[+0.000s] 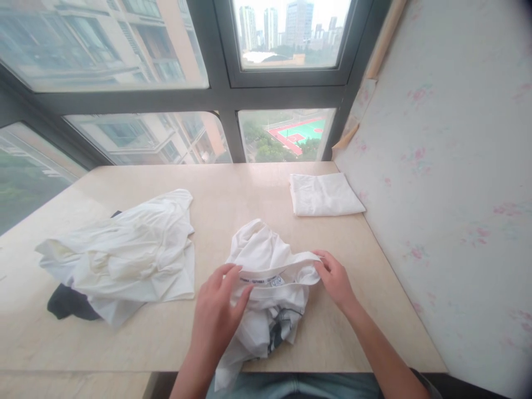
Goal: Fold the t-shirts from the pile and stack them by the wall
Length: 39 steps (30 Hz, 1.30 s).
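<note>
A crumpled white T-shirt (pixel 266 249) with a dark grey print lies in front of me, one end hanging over the near table edge. Its neckband is stretched sideways between my hands, and dark lettering shows inside it. At the left end of the band, my left hand (pixel 218 302) is closed, thumb and fingers pinching the cloth. My right hand (pixel 336 280) pinches the right end of the neckband between thumb and fingers.
A loose heap of white clothing (pixel 141 249) lies at the left, partly over a black cloth (pixel 72 302). Toward the back right sits a folded white garment (pixel 326 194). Windows (pixel 286 136) border the pale wooden table (pixel 233 185), and a floral-papered wall (pixel 440 166) stands on the right.
</note>
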### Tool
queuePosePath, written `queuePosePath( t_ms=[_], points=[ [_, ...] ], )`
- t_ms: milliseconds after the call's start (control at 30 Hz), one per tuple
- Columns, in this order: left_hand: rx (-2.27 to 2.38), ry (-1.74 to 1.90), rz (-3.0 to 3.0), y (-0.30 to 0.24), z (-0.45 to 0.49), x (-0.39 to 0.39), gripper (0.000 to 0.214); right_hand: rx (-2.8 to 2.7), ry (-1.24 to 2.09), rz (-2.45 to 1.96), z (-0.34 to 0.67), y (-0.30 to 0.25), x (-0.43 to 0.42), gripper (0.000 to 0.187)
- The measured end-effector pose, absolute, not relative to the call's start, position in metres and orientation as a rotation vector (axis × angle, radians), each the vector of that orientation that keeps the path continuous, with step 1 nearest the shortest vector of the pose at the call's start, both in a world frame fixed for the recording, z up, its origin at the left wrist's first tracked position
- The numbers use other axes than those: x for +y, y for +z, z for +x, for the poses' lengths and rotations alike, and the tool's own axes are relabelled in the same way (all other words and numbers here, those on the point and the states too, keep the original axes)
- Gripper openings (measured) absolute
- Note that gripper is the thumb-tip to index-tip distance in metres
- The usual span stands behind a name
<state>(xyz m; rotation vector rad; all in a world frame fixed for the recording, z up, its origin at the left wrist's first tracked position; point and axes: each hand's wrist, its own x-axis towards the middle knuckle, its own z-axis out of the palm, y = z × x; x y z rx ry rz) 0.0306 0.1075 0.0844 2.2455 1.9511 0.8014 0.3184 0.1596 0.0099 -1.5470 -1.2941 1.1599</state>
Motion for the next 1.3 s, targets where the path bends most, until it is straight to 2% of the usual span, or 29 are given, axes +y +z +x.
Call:
queuePosePath(
  t_ms=[100, 233, 333, 500, 633, 800, 900, 1033, 1100, 1233, 1300],
  points=[
    [1.902, 0.578, 2.198, 0.074, 0.029, 0.115, 0.030, -1.346, 1.026, -1.619, 0.326, 0.012, 0.155, 0.031],
    [1.930, 0.670, 2.137, 0.061, 0.018, 0.111, 0.022, -1.426, 0.831, -1.684, 0.334, 0.008, 0.148, 0.027],
    [1.950, 0.753, 2.127, 0.055, 0.010, 0.105, 0.018, -1.422, 0.756, -1.577, 0.337, 0.004, 0.141, 0.023],
    [1.887, 0.946, 2.009, 0.057, 0.003, 0.100, 0.019, -1.276, 1.055, -1.346, 0.336, 0.018, 0.131, 0.026],
    [1.800, 1.054, 1.793, 0.070, -0.001, 0.101, 0.018, -1.313, 1.108, -1.309, 0.336, 0.036, 0.134, 0.026],
    [1.728, 1.173, 1.397, 0.085, -0.004, 0.105, 0.031, -1.401, 1.251, -1.268, 0.341, 0.058, 0.143, 0.026],
    [1.682, 1.180, 1.325, 0.093, -0.003, 0.106, 0.033, -1.369, 1.450, -1.210, 0.343, 0.075, 0.143, 0.033],
    [1.672, 1.193, 1.356, 0.102, -0.001, 0.103, 0.034, -1.343, 1.661, -1.191, 0.341, 0.087, 0.132, 0.052],
    [1.661, 1.211, 1.389, 0.107, 0.000, 0.101, 0.035, -1.393, 1.660, -1.233, 0.337, 0.087, 0.123, 0.054],
    [1.659, 1.235, 1.495, 0.122, 0.000, 0.100, 0.035, -1.518, 1.505, -1.299, 0.332, 0.088, 0.113, 0.038],
    [1.701, 1.281, 1.567, 0.132, -0.001, 0.104, 0.034, -1.499, 1.428, -1.264, 0.334, 0.096, 0.114, 0.037]
  ],
)
